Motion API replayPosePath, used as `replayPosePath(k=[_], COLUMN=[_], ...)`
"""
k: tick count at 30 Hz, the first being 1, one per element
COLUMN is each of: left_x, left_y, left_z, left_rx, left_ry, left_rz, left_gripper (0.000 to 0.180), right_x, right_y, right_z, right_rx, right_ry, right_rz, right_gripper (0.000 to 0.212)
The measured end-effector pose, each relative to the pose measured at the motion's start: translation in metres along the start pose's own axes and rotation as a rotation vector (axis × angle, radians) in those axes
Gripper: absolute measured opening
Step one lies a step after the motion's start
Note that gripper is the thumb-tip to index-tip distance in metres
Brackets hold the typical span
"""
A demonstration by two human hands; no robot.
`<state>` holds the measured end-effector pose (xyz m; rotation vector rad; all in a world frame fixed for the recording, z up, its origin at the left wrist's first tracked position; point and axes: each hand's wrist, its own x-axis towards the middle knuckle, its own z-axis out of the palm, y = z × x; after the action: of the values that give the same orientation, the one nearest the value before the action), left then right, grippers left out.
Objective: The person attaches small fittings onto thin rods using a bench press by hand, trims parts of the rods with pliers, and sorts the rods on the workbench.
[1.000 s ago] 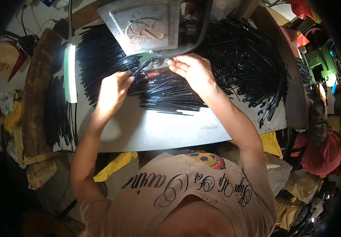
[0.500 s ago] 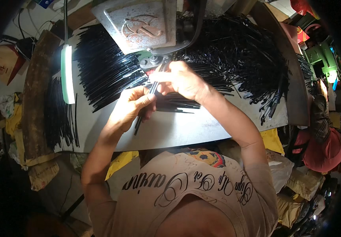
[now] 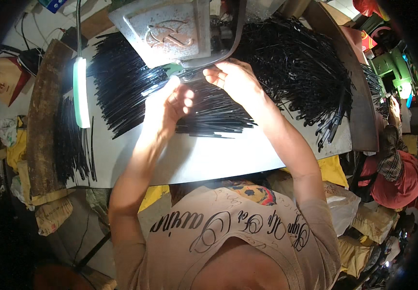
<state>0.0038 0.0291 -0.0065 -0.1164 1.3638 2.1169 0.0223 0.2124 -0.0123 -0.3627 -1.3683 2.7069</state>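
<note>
My left hand (image 3: 171,102) is raised over the bench, thumb up and fingers loosely curled apart, with nothing visible in it. My right hand (image 3: 238,82) is just below the curved guard of a grey metal machine head (image 3: 170,36), its fingers loosely bent and apart, and I make out nothing held there. Between and behind the hands lie thin black rods (image 3: 223,113), spread in a dense layer on the pale tabletop (image 3: 209,157). The machine's working point is partly hidden under its head.
A tangled heap of black rods (image 3: 310,72) covers the right side, and a smaller bunch (image 3: 73,145) lies at the left. A lit green-backed lamp (image 3: 81,92) hangs on a gooseneck. Wooden boards (image 3: 49,116) edge the bench. Another person in red (image 3: 397,179) sits far right.
Both hands held a few thin rods together by the machine; now the hands have moved apart, and no rods show in them. The left rose slightly; the right shifted rightward.
</note>
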Motion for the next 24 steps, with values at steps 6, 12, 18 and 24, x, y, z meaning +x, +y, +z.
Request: replayPosePath(k=[6,12,18,24], left_x=[0.020,0.021,0.022,0.024], left_y=[0.009,0.010,0.009,0.012], left_z=[-0.004,0.001,0.003,0.000], left_rx=[-0.194,-0.138,-0.145,-0.153], left_ry=[0.029,0.074,0.101,0.093], left_rz=[0.102,0.107,0.125,0.145], left_gripper=[0.020,0.025,0.026,0.024], right_x=[-0.006,-0.013,-0.013,-0.013], right_y=[-0.002,0.000,-0.004,-0.007], right_z=[0.011,0.011,0.019,0.017], right_rx=[0.041,0.106,0.057,-0.010], right_ry=[-0.019,-0.011,0.010,0.000], right_rz=[-0.008,-0.046,-0.016,0.006], right_gripper=[0.018,0.017,0.019,0.019])
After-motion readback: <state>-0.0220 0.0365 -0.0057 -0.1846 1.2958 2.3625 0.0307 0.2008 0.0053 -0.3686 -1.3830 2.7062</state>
